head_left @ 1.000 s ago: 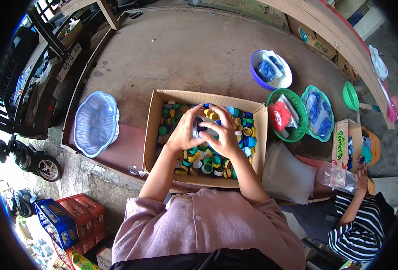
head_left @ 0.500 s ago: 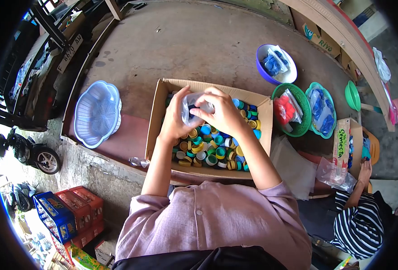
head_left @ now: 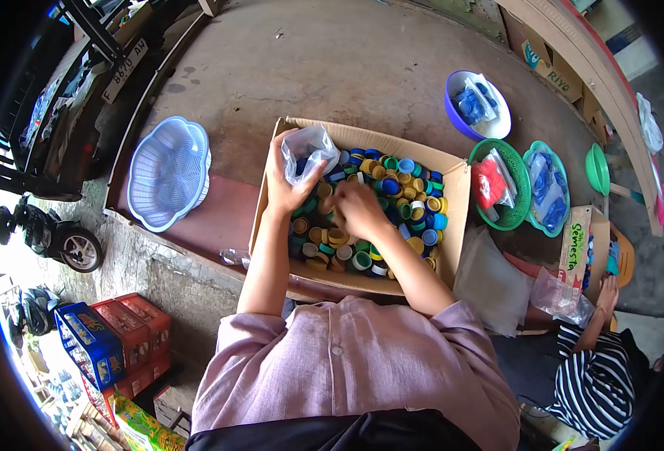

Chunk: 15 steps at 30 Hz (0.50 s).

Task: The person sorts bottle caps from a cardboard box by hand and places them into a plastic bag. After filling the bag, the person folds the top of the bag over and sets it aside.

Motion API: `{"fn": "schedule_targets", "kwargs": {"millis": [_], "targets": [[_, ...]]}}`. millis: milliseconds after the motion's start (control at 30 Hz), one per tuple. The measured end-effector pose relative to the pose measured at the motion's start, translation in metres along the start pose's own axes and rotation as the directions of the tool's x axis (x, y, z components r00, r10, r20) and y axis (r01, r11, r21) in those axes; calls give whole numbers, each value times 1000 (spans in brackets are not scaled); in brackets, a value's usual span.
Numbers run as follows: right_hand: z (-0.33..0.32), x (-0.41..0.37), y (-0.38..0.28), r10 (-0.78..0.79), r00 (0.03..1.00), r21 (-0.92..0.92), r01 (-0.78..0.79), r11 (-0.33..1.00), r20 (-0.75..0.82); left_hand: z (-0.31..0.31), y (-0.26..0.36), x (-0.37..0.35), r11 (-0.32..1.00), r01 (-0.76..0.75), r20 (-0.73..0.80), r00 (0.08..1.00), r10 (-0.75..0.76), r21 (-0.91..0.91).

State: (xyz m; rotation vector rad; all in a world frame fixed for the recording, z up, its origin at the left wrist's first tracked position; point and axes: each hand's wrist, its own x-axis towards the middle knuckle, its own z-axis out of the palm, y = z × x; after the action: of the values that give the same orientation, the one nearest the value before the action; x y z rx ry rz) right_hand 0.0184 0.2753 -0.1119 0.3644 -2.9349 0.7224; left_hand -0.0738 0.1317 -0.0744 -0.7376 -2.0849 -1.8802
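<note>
1. Cardboard box (head_left: 339, 282) lies under both hands, its floor covered with loose bottle caps (head_left: 403, 192) in blue, green, yellow and white.
2. Left hand (head_left: 285, 186) is raised over the box's left end, fingers and thumb closed around the neck of a clear plastic bag (head_left: 309, 150). The bag's mouth puffs open above the grip, just to the upper right of the hand.
3. Right hand (head_left: 358, 210) is down among the caps, just beside the left hand and lower than the bag. Its fingers are curled into the pile and touch the caps; whether they pinch one cannot be told.
4. Pale blue basket (head_left: 168, 171) sits on the floor well to the left of the left hand.
5. Beyond the right hand, past the box's right wall, stands a green basket (head_left: 514, 161) with a bag of red caps. A teal basket (head_left: 531, 154) of bagged blue caps sits just beside it.
6. Farther up from these stands a purple bowl (head_left: 452, 113), also with bagged blue caps.
7. Stack of flat clear bags (head_left: 490, 282) lies near the right elbow.
8. Another person in a striped sleeve (head_left: 595, 379) sits far to the right, one hand (head_left: 608, 289) near a small carton (head_left: 576, 240).
</note>
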Motion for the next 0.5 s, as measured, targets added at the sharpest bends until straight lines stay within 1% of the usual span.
{"fn": "schedule_targets", "kwargs": {"millis": [33,100,167,200,233,300,367,400,433,500], "targets": [[-8,0,2,39,999,-65,-41,997,-31,0,0,0,1000,2,-3,1000,-2,0],[-9,-1,17,39,955,-181,-95,979,-295,1,1,1,1000,-16,-1,1000,16,21],[-19,-4,28,88,880,-125,-164,978,-467,1,4,1,999,-2,7,1000,1,50],[-32,-6,19,131,866,-167,-238,957,-482,2,5,2,999,-4,14,1000,4,42],[-37,-6,17,160,841,-170,-284,944,-516,2,6,2,999,-6,22,1000,6,35],[-35,-9,27,149,878,-67,-201,977,-455,3,9,3,1000,1,34,999,-1,23],[-22,-11,30,71,960,94,-47,994,-270,3,9,2,1000,9,46,999,-10,14],[-18,-10,24,8,988,56,1,998,-153,3,9,2,999,-4,49,999,2,35],[-16,-11,13,64,994,-102,-55,993,86,3,8,3,998,-18,54,998,15,55],[-3,-14,-2,139,990,-289,-130,949,12,4,8,2,999,-24,55,998,21,48]]}}
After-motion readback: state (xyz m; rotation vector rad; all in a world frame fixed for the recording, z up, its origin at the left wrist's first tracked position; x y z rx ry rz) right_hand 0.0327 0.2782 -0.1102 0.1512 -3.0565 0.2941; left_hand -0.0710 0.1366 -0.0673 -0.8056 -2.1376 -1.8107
